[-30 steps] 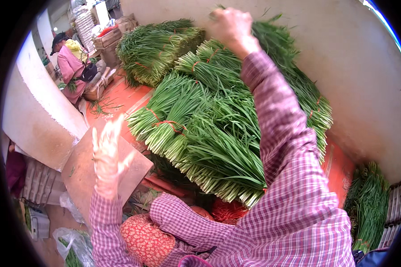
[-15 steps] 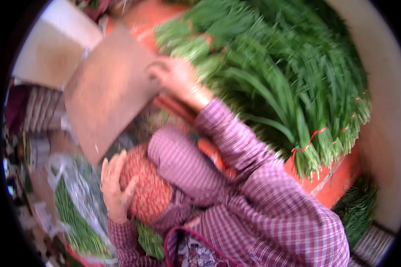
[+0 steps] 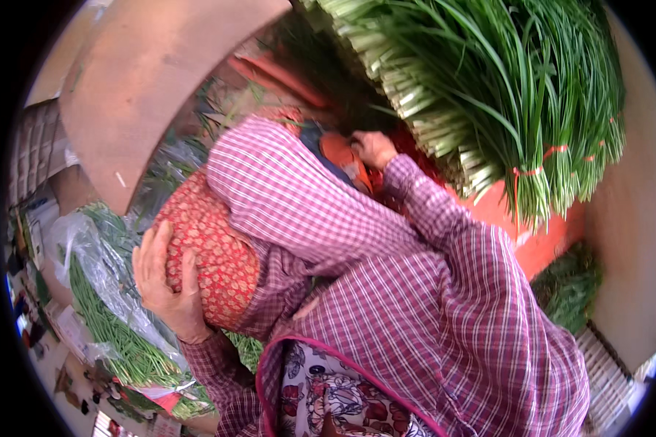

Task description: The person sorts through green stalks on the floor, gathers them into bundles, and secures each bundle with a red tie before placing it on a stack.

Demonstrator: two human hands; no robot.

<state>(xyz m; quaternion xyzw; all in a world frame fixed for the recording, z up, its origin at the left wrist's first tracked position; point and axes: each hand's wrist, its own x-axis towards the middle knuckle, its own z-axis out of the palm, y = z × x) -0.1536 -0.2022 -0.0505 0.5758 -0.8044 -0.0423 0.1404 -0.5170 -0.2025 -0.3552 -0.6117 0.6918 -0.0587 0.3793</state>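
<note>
Lower centre of the frame: a flowered apron edged in magenta [image 3: 328, 397], with checked purple sleeves rising from it.

Lower left: the left hand [image 3: 166, 280] lay flat against the side of a red patterned bundle [image 3: 215, 251], fingers spread and pressed on the cloth, thumb side toward the bottom of the frame. An open-palmed hold, not a closed fist. The bundle sat left of centre, rounded, tucked under the bent left sleeve.

Further left of that hand: a clear plastic bag [image 3: 102, 280] of long thin green stalks ran down toward the lower left edge, just beside the bundle.

Centre of the frame, a little above: the right hand [image 3: 374, 148] reached in under the green stack, fingers curled down at an orange-red object [image 3: 345, 162]. Whether the fingers were clamped on it or only touching could not be told; the sleeve and shadow hid the underside.

Upper right: a large pile of tied green chive bunches [image 3: 488, 95], pale cut ends facing the centre, red ties visible, resting on an orange-red platform [image 3: 543, 237].

Upper left: a flat brown board [image 3: 153, 80], tilted, its lower point near the bundle.

Far right edge: a pale wall [image 3: 634, 240], more greens at its foot.
</note>
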